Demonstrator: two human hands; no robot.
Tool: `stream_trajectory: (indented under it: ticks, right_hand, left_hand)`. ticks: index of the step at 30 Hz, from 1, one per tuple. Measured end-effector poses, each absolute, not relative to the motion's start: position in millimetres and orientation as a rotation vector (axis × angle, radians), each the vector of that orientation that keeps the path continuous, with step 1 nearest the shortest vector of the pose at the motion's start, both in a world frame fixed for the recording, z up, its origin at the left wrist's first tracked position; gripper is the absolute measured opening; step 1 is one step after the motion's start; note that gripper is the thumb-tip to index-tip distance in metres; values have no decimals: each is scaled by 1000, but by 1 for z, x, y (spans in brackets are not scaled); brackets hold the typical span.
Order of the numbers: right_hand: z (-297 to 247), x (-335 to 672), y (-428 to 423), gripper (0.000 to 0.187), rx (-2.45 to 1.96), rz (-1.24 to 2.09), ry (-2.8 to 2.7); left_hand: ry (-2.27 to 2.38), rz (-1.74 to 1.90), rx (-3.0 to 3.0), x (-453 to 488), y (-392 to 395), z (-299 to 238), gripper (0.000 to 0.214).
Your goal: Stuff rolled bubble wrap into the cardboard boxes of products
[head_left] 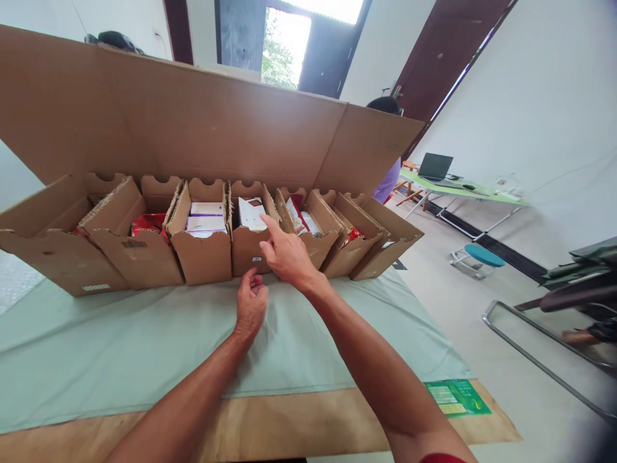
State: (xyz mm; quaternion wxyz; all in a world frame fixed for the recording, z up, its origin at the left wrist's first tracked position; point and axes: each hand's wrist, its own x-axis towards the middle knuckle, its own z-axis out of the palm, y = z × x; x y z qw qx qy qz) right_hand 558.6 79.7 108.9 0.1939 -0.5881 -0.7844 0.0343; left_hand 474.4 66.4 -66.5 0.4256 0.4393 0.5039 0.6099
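Several brown cardboard bins stand in a row on the cloth. My right hand (286,254) is in front of the middle bin (250,253), its index finger stretched toward the opening and the other fingers bent. Nothing shows in its grasp. Inside that bin sits a white carton (251,213). Low at the same bin's front, my left hand (251,303) has loosely curled fingers, slightly apart and holding nothing visible. Its fingertips are close to the bin's bottom edge; I cannot tell whether they touch. White and purple boxes (206,223) fill the bin to the left.
Red packages (149,224) lie in another bin. A tall cardboard panel (231,128) rises behind the row. Pale green cloth (159,347) covers the wooden table (299,421). To the right are a laptop (435,166), a blue stool (484,255) and a metal-framed chair (535,347). A person sits behind the panel.
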Motion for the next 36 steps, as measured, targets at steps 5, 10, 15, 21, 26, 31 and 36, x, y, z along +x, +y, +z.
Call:
stream_trajectory:
  ticks: [5, 10, 15, 21, 26, 31, 36]
  right_hand:
    - [115, 547, 80, 27, -1759, 50, -2205]
    - [99, 593, -15, 21, -1510, 128, -2101]
    - [88, 679, -128, 20, -1337, 104, -1972]
    - [60, 747, -196, 58, -1515, 206, -1585]
    - [14, 739, -209, 69, -1459, 517, -1517]
    - [-2, 714, -187, 57, -1496, 428, -1566]
    - [7, 719, -138, 41, -1413, 380, -1538]
  left_hand:
    - [1314, 1724, 1010, 440, 37, -28, 57]
    - [1392, 1826, 977, 397, -32, -13, 52]
    - [1488, 1723, 1100, 379, -82, -13, 52]
    - [1246, 1547, 1340, 397, -93, -4, 71]
    - [1214, 1272, 1272, 412, -102, -11, 73]
    - [1256, 1155, 1255, 417, -111, -22, 68]
    - [1251, 1170, 1299, 429, -95, -14, 68]
